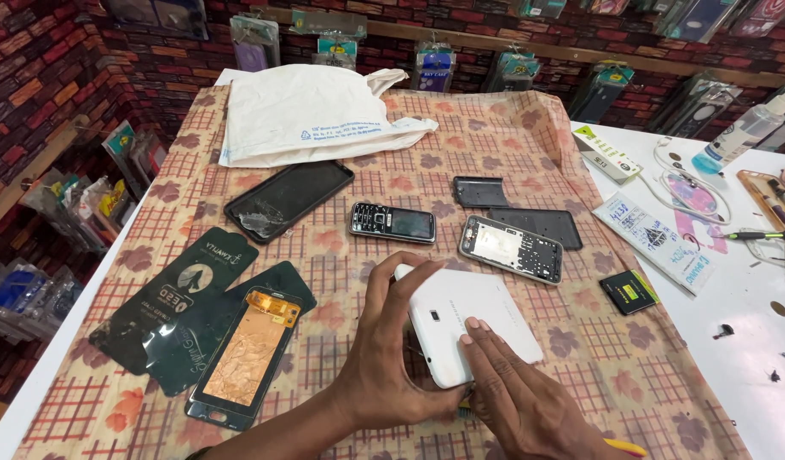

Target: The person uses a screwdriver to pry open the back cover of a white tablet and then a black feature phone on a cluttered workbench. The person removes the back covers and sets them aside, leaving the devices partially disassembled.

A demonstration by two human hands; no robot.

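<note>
Left hand: curled around the near left edge of a white phone, thumb and fingers clamped on its side.
Right hand: laid on the phone's lower right part, fingertips pressed flat on the white back cover; closed grip not visible, only pressing contact.
White phone: lay back-up and tilted, at the near middle of the checked cloth, between both hands.
Behind the phone: small black keypad phone, silver phone frame on a dark panel, small black cover.
Left side: cracked black screen, dark green packets, display panel with copper backing.
Far edge: white plastic bag.
Right side: black battery, printed papers, screwdriver and white cable on the white counter.
</note>
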